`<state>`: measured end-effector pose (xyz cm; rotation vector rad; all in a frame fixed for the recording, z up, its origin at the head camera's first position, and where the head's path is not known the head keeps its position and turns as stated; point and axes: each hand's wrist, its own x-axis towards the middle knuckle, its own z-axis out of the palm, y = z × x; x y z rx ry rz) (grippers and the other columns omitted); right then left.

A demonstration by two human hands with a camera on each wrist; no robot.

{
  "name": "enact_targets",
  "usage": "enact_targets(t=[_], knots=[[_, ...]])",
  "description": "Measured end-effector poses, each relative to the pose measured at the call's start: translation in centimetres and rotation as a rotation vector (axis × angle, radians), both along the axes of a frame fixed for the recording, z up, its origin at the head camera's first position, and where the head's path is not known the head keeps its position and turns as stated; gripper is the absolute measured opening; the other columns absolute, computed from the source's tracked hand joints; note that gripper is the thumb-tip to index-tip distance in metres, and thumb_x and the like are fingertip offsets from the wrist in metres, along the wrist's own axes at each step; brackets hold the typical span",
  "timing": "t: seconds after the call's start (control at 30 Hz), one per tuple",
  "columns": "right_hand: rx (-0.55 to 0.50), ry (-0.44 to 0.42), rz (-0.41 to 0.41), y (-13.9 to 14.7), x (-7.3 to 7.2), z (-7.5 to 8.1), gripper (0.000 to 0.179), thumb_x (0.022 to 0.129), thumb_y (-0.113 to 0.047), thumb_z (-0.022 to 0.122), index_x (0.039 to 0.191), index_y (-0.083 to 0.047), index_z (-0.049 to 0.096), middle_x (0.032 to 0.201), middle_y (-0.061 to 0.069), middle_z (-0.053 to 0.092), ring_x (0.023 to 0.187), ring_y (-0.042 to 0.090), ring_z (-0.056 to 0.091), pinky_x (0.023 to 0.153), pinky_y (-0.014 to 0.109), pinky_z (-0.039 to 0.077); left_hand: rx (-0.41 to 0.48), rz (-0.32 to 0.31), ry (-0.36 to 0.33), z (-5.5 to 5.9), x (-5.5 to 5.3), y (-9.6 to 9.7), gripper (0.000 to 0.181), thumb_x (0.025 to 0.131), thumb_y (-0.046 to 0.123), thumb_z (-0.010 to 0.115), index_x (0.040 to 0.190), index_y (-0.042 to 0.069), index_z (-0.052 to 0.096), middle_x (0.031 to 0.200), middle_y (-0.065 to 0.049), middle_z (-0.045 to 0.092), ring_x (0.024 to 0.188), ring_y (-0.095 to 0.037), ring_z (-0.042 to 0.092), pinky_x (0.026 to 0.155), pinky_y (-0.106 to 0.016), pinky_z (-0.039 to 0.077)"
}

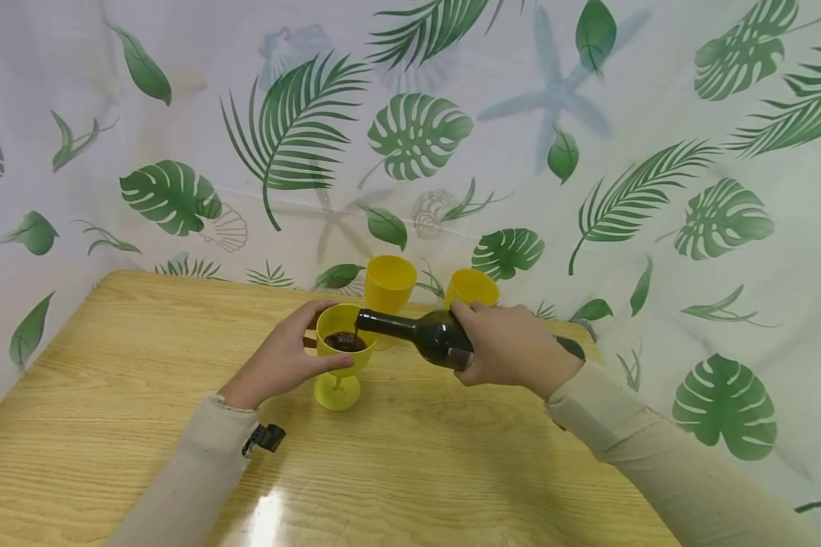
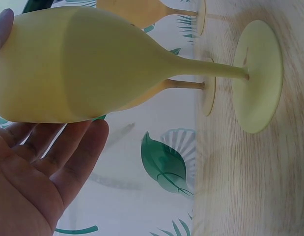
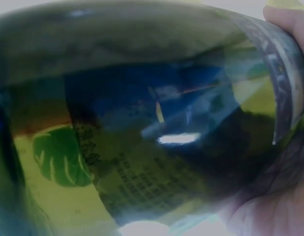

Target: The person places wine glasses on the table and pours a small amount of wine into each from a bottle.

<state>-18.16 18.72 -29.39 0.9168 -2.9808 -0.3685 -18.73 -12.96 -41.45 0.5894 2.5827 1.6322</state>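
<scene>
My left hand (image 1: 294, 346) holds a yellow wine goblet (image 2: 117, 64) by its bowl, thumb on the near side and fingers round the far side. The goblet stands upright, its round foot (image 1: 337, 391) at the tabletop. Dark red liquid (image 1: 345, 342) lies in the bowl. My right hand (image 1: 509, 346) grips a dark green wine bottle (image 1: 441, 338) round its body. The bottle is tipped to the left, its mouth over the goblet's rim, and a thin dark stream runs from it. In the right wrist view the bottle's glass (image 3: 156, 123) fills the picture, with printed characters showing through.
Two more yellow goblets stand behind the bottle, one left (image 1: 390, 282) and one right (image 1: 470, 287), partly hidden by bottle and hand. The wooden table (image 1: 144, 380) ends at a leaf-printed curtain (image 1: 417, 197). A black strap device (image 1: 265, 438) sits at the left cuff.
</scene>
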Motion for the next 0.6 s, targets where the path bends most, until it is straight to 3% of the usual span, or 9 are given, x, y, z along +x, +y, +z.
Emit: enact_targets(t=[0.6], knots=[[-0.009,0.0,0.005,0.07,-0.14,-0.42,0.062,0.07,-0.05,0.087,0.108,-0.014,0.053,0.082,-0.004,0.057,0.062,0.013,0.054,0.052,0.033,0.05,0.001,0.001,-0.005,-0.18,-0.11,-0.02,0.089,0.082,0.047,0.087,0.154,0.018,0.043,0.148,-0.004,0.052,0.126,-0.028,0.057,0.104,-0.051,0.052]])
